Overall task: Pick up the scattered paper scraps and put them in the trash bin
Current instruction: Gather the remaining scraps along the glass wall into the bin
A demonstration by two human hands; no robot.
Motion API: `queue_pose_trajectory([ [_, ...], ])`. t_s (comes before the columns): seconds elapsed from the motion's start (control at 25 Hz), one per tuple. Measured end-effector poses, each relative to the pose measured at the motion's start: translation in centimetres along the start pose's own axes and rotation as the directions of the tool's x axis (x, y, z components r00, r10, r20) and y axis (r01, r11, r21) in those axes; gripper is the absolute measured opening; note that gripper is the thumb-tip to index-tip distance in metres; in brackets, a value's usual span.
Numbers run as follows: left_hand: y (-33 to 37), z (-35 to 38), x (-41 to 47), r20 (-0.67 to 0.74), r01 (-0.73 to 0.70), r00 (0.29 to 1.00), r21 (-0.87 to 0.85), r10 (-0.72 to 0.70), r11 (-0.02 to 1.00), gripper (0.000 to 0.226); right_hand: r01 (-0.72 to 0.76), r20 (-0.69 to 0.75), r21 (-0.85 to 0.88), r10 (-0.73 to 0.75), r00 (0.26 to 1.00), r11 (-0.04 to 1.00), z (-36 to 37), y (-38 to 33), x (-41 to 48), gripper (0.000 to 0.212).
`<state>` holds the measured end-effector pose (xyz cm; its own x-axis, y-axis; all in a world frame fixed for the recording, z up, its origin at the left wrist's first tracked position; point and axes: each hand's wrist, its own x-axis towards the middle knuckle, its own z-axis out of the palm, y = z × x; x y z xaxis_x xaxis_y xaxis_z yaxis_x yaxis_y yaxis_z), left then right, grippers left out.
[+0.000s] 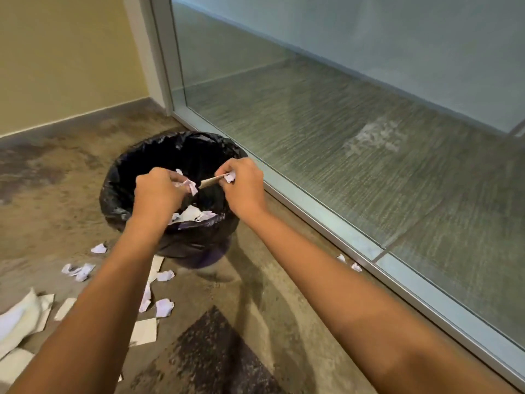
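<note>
A trash bin lined with a black bag (pixel 119 177) stands on the floor, with white paper scraps (pixel 196 214) lying inside it. Over its opening, my left hand (pixel 157 191) grips crumpled white scraps (pixel 191 185). My right hand (pixel 243 189) holds a small white scrap (pixel 230 177) together with a thin brown strip (pixel 211 181) that points toward the left hand. More scraps lie on the floor left of the bin (pixel 78 271), in front of it (pixel 164 307), and two small ones (pixel 348 262) by the glass frame.
A glass wall with a metal frame (pixel 326 223) runs diagonally along the right. Larger white sheets (pixel 20 322) lie at the lower left. A beige wall (pixel 56 52) with a baseboard closes the back left. A dark carpet patch (pixel 213 359) sits in the foreground.
</note>
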<state>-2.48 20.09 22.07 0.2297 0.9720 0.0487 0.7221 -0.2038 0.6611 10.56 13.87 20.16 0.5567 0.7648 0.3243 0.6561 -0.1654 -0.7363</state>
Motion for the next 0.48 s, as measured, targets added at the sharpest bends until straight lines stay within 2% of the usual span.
queue_pose_trajectory([
  [0.04,-0.5,-0.2,0.8,0.096,0.058,0.993,0.054,-0.063,0.997,0.025,-0.015,0.099,-0.051,0.020,0.995,0.999,0.8,-0.3,0.4,0.029],
  [0.08,-0.8,-0.3,1.3,0.131,0.068,0.988,0.086,-0.079,0.994,0.026,-0.025,0.183,-0.084,0.040,0.982,0.996,1.3,-0.4,0.6,0.037],
  [0.16,-1.0,-0.3,1.2,0.078,0.027,0.996,0.065,-0.032,0.997,0.024,0.003,0.207,-0.080,0.014,0.978,0.997,1.5,-0.7,0.2,0.050],
  [0.28,-0.3,0.8,-0.9,-0.075,-0.125,0.990,-0.049,0.121,0.991,0.017,0.103,-0.060,0.036,-0.101,0.993,0.994,0.4,0.3,-1.1,0.049],
  [0.36,0.6,2.5,-2.6,-0.156,-0.232,0.964,-0.104,0.214,0.967,0.018,0.095,-0.228,0.083,-0.074,0.971,0.992,-1.3,2.6,-2.4,0.040],
  [0.48,1.8,6.9,-4.9,-0.205,-0.410,0.902,-0.130,0.380,0.903,0.017,-0.008,-0.352,0.052,0.026,0.936,0.999,-4.2,8.0,-5.2,0.033],
])
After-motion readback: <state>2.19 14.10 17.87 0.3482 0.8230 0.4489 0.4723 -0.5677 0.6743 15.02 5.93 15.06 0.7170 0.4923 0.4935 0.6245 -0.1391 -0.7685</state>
